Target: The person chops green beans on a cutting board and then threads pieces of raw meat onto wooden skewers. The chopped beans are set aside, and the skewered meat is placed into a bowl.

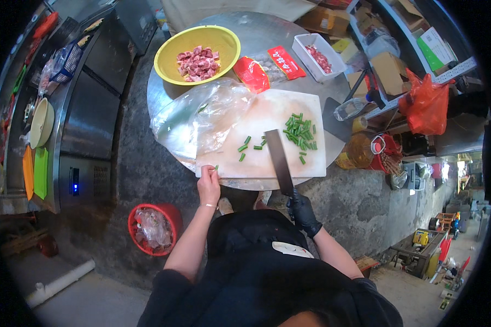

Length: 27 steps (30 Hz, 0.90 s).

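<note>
My bare left hand (pixel 209 186) is at the near left corner of a white cutting board (pixel 253 163), its fingertips pinching a small green vegetable piece (pixel 216 168). In a black glove, my right hand (pixel 305 214) grips the handle of a cleaver (pixel 279 161). The blade points away from me over the board's near edge. A pile of short-cut green vegetable pieces (pixel 298 131), bean-like, lies right of the blade. Several loose pieces (pixel 243 148) are scattered to its left. A clear plastic bag (pixel 221 110) covers the board's left part, with a bit of green inside or under it.
The round metal table (pixel 245 20) also bears a yellow bowl (pixel 161 61) of meat chunks, red-and-clear packets (pixel 286 62) and a white plastic tub (pixel 335 67) of cut meat. A red waste bin (pixel 176 220) stands on the floor at left. Shelves (pixel 454 67) crowd the right.
</note>
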Each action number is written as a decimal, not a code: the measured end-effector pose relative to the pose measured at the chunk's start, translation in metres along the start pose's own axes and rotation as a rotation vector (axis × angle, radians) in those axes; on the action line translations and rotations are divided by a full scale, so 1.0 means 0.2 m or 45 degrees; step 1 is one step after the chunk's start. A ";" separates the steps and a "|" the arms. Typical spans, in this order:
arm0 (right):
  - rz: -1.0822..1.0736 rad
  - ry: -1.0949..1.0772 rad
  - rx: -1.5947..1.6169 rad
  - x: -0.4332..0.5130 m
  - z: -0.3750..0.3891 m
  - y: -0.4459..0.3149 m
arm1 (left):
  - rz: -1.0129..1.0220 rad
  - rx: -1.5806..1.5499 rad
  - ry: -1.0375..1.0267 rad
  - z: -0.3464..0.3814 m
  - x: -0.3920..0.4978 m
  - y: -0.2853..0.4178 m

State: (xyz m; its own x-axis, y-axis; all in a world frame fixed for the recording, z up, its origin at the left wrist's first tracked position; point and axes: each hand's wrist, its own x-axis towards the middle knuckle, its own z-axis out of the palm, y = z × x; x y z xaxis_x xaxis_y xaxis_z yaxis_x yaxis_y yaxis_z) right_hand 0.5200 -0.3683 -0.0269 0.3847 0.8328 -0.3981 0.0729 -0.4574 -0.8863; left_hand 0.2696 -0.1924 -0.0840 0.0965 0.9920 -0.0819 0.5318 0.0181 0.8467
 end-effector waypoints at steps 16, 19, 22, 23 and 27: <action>0.262 0.183 0.178 -0.09 -0.35 0.05 | 0.642 1.023 -0.633 1.10 0.64 0.55; 0.334 0.237 0.226 -0.11 -0.40 0.07 | 0.751 0.632 -0.528 0.97 0.70 0.54; 0.318 0.251 0.265 -0.10 -0.46 0.11 | 0.366 0.243 -0.452 0.52 0.71 0.44; 0.344 0.232 0.307 -0.09 -0.47 0.13 | 0.262 0.106 -0.416 0.31 0.64 0.36; 0.318 0.248 0.155 -0.03 -0.48 0.16 | -0.358 -0.493 -0.394 -0.53 0.22 0.03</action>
State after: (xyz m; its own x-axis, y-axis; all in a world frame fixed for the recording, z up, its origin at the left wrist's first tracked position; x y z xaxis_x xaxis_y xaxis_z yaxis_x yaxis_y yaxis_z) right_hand 0.6085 -0.4179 -0.0309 0.5462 0.6191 -0.5643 -0.1516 -0.5894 -0.7935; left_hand 0.1880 -0.1354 -0.0267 0.2687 0.8605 -0.4329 0.2311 0.3787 0.8962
